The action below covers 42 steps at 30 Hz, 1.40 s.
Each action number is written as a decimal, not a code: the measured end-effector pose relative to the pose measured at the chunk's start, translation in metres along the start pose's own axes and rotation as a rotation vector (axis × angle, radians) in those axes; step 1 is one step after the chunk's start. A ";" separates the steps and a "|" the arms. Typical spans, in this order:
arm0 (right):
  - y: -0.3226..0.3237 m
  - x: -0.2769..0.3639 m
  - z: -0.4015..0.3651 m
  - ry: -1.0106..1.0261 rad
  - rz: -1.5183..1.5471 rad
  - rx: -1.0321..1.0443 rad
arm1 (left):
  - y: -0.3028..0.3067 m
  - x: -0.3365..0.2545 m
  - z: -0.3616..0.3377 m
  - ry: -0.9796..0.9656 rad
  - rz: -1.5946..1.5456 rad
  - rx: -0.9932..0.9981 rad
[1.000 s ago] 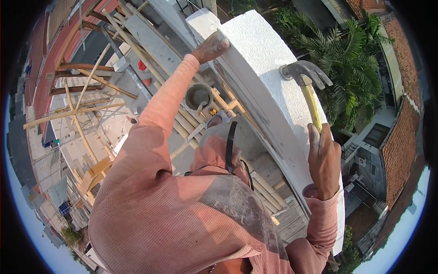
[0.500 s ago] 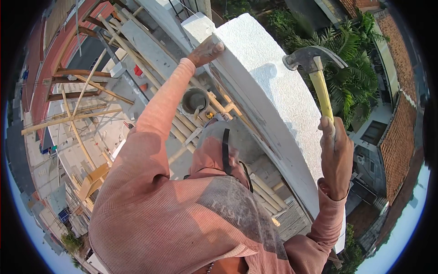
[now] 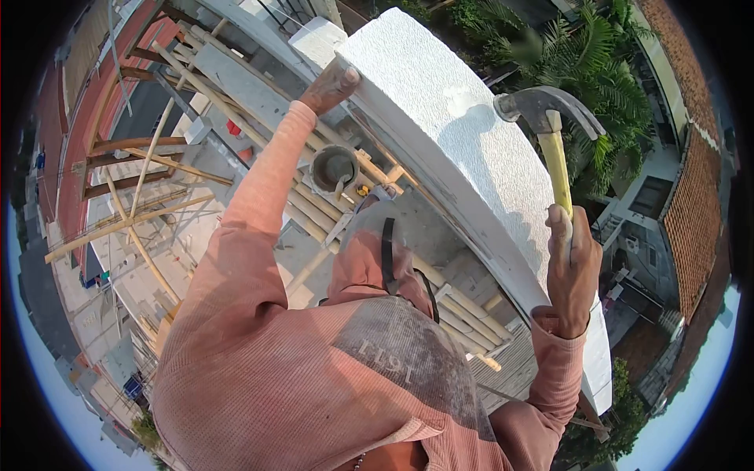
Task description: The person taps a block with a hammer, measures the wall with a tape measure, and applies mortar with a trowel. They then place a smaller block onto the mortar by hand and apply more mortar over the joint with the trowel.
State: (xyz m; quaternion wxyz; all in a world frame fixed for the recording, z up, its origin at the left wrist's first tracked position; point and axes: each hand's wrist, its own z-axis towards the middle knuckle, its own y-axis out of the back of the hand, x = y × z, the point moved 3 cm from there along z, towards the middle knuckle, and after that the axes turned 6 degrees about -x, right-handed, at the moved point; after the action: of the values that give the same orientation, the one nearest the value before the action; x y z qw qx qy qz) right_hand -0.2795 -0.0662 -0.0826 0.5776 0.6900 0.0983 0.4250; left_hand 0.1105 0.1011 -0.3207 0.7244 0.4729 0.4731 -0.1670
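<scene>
My right hand [image 3: 572, 271] is closed around the yellow handle of a claw hammer [image 3: 557, 169]. The hammer's dark head is above the right edge of a long white block [image 3: 479, 141] with a rough, pebbled top, and its shadow falls on that surface. At the block's far left corner, my left hand [image 3: 333, 88] rests against the side, fingertips near the top edge; part of its fingers is hidden. Below that hand sits a round bucket [image 3: 334, 169] of grey mix with a tool handle in it.
Bamboo poles [image 3: 306, 212] form scaffolding beneath me, beside a lower concrete floor [image 3: 118, 267]. A second white block [image 3: 317, 41] stands beyond my left hand. Past the block on the right, the drop shows palm leaves [image 3: 585, 71] and a tiled roof [image 3: 691, 228].
The view has shifted, so the block and my left hand appear further left. The hammer head sits slightly further right, and its shadow on the block is larger. Both hands keep their hold or contact.
</scene>
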 end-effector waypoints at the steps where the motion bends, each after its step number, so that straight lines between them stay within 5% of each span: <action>1: 0.008 -0.007 -0.004 -0.074 0.048 -0.029 | 0.000 0.012 0.001 -0.015 0.038 -0.035; 5: 0.041 -0.032 -0.032 -0.331 0.163 -0.251 | -0.001 0.009 -0.007 -0.085 0.062 -0.098; 9: 0.049 -0.053 -0.080 -0.671 0.366 -0.456 | 0.007 0.015 -0.027 0.102 -0.077 -0.058; 12: 0.046 -0.073 -0.106 -0.783 0.356 -0.480 | 0.009 -0.028 -0.014 0.026 -1.522 0.136; 13: 0.043 -0.079 -0.110 -0.803 0.338 -0.488 | 0.025 -0.058 0.001 -0.079 -1.260 0.190; 15: 0.035 -0.088 -0.117 -0.842 0.305 -0.496 | 0.027 -0.093 0.026 0.051 -1.079 0.011; 17: 0.029 -0.091 -0.122 -0.959 0.325 -0.446 | -0.007 -0.098 0.034 0.536 -1.160 -0.470; 20: 0.037 -0.083 -0.115 -1.021 0.223 -0.276 | -0.006 -0.048 0.044 0.223 -1.516 0.009; 21: 0.036 -0.079 -0.112 -1.023 0.168 -0.199 | -0.006 -0.039 0.046 0.176 -1.438 0.024; 23: 0.023 -0.051 -0.095 -0.549 -0.302 -0.202 | -0.009 -0.030 0.048 0.157 -1.217 -0.026; 25: 0.020 -0.047 -0.099 -0.447 -0.482 -0.126 | -0.011 -0.025 0.050 0.150 -1.106 -0.027; 28: 0.036 -0.058 -0.127 -0.754 -0.389 0.025 | -0.015 -0.020 0.051 0.142 -1.035 -0.017; 30: 0.031 -0.053 -0.111 -0.770 -0.357 0.071 | -0.016 -0.017 0.053 0.137 -1.010 -0.014; 32: 0.025 -0.043 -0.097 -0.483 -0.513 0.053 | -0.015 -0.016 0.054 0.137 -0.987 -0.009; 34: 0.022 -0.032 -0.086 -0.438 -0.564 0.047 | -0.016 -0.014 0.055 0.136 -0.979 -0.009; 40: 0.023 -0.050 -0.102 -1.342 -0.140 -0.201 | -0.015 -0.012 0.056 0.131 -0.955 -0.003; 42: 0.023 -0.046 -0.101 -1.180 -0.181 -0.217 | -0.014 -0.012 0.055 0.125 -0.945 -0.003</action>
State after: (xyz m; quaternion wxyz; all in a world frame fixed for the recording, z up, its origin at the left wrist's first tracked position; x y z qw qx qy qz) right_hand -0.3866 -0.0303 -0.0872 0.6354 0.7354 -0.2241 -0.0724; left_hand 0.1240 0.0448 -0.3122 0.5399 0.2139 0.6792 -0.4489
